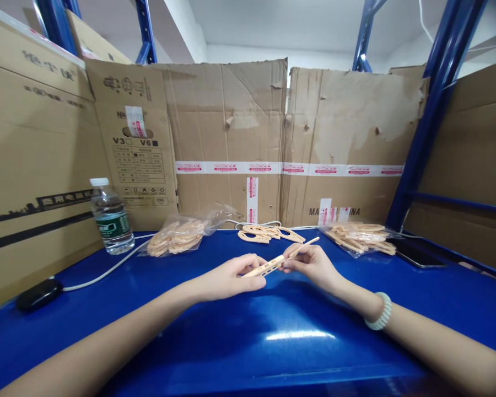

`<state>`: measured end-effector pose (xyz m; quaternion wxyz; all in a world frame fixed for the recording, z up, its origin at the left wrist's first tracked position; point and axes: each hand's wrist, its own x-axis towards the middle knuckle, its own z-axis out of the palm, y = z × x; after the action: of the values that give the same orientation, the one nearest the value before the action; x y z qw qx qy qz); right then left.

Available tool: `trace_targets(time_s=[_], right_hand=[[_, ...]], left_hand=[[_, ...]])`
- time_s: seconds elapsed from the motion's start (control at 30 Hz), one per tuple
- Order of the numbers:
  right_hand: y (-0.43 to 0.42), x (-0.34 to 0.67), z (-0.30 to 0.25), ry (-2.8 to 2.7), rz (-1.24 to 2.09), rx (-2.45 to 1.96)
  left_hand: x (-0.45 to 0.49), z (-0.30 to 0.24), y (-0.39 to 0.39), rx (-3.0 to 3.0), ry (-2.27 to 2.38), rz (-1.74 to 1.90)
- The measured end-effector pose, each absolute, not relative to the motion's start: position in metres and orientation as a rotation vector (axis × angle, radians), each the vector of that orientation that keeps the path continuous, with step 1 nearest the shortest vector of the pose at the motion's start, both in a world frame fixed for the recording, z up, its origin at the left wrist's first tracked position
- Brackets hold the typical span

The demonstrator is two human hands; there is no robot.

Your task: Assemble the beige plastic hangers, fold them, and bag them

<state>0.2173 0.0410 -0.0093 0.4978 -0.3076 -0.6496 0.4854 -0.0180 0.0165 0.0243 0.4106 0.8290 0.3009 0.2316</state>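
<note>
In front of me, over the blue tabletop, my left hand (235,278) is closed, thumb and fingers pinching a beige slotted plastic piece (268,267) that looks like an arm of a folding clothes hanger. My right hand (316,266) pinches a slim beige piece (306,246) that slants up to the right. The two pieces meet between the hands; whether they are joined I cannot tell. Just beyond lie several loose beige hanger parts (254,236) with looped ends. A pale coiled bracelet (381,312) circles my right wrist.
Clear bags of beige parts lie at the back left (176,238) and back right (359,237). A phone (417,255) is at far right. On the left are a water bottle (112,218) and a black device (39,293) with a white cable. Cardboard (227,138) walls the back.
</note>
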Motion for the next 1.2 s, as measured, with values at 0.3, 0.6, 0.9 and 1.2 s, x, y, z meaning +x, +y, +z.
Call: trace_targets(time_s=[0.3,0.6,0.9,1.2], right_hand=[[0.038,0.214,-0.011,-1.697,0.938,-0.610],[0.033,0.215,-0.004,-1.905,0.560,-0.476],[0.031,0.218,-0.006,-2.055,0.380,-0.386],[0.024,0.223,-0.005,-2.324,0.045,-0.309]], left_hand=[[-0.005,0.003,0.020,1.729,0.907,0.686],[0.003,0.006,0.014,1.866,0.862,0.699],[0.002,0.008,0.007,2.240,0.913,0.722],[0.000,-0.004,0.013,2.629,0.965,0.643]])
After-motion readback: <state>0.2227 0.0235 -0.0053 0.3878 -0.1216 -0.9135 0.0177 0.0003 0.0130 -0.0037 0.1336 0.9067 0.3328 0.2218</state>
